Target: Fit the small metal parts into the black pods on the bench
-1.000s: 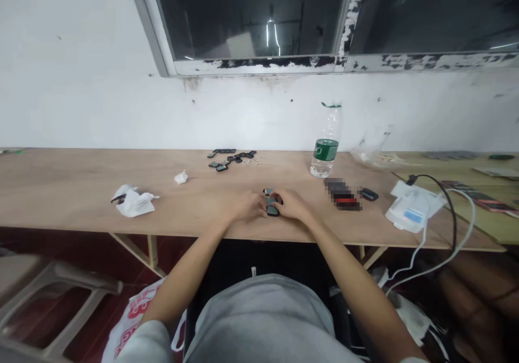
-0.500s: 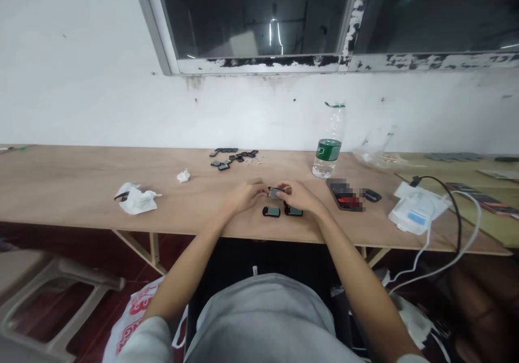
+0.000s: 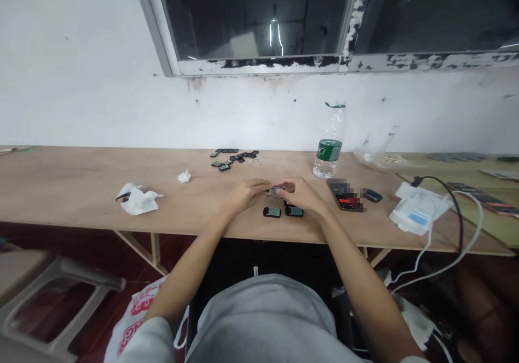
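Observation:
Between my hands, just above the table, is a small flat piece [image 3: 276,192] with a grey face and dark edge; its exact kind is too small to tell. My right hand [image 3: 298,192] is closed on it, thumb across the grey face. My left hand [image 3: 251,192] has its fingers together at the piece's left edge. Just below lie two like pieces, black with grey-green faces: the left one [image 3: 272,212] in full view, the right one [image 3: 294,210] partly behind my right hand.
Several similar black pieces [image 3: 224,165] and small white bits [image 3: 254,161] lie near the wall. A water bottle [image 3: 327,154], phone [image 3: 344,195], black fob-like object [image 3: 372,195] and white box with cables [image 3: 411,217] stand right. Crumpled tissues [image 3: 140,200] lie left.
My right thumb has shifted further over the grey face of the held piece. My left fingers have straightened slightly along its edge. The other things lie as before.

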`<act>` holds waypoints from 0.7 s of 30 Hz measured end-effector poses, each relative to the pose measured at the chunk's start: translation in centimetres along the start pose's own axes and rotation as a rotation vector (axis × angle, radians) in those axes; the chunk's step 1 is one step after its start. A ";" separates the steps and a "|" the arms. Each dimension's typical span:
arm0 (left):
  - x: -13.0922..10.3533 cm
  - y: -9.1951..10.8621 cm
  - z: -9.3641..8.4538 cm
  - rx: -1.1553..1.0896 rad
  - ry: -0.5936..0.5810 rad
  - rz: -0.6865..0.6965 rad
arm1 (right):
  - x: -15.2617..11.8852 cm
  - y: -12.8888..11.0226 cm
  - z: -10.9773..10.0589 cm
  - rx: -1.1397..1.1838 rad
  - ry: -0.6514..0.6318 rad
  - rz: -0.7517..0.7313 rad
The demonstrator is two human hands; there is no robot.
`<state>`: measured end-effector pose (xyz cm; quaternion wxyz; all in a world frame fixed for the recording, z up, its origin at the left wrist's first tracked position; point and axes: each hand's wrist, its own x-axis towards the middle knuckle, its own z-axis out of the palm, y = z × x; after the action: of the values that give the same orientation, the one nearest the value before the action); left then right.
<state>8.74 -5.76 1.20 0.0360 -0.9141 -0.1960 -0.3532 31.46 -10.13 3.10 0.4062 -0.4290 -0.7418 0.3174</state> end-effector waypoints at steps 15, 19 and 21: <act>-0.5 -0.4 0.2 -0.005 0.089 0.058 | 0.0 -0.3 -0.4 0.265 -0.027 0.079; -0.3 -0.4 0.3 -0.060 0.119 0.048 | 0.2 0.1 -0.4 0.314 -0.033 0.090; -0.3 -0.4 0.4 -0.065 0.114 0.036 | 0.2 0.2 -0.3 0.305 -0.025 0.088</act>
<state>8.62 -5.41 0.69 0.0236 -0.8965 -0.1656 -0.4103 31.75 -9.86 3.18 0.4432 -0.3905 -0.6704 0.4491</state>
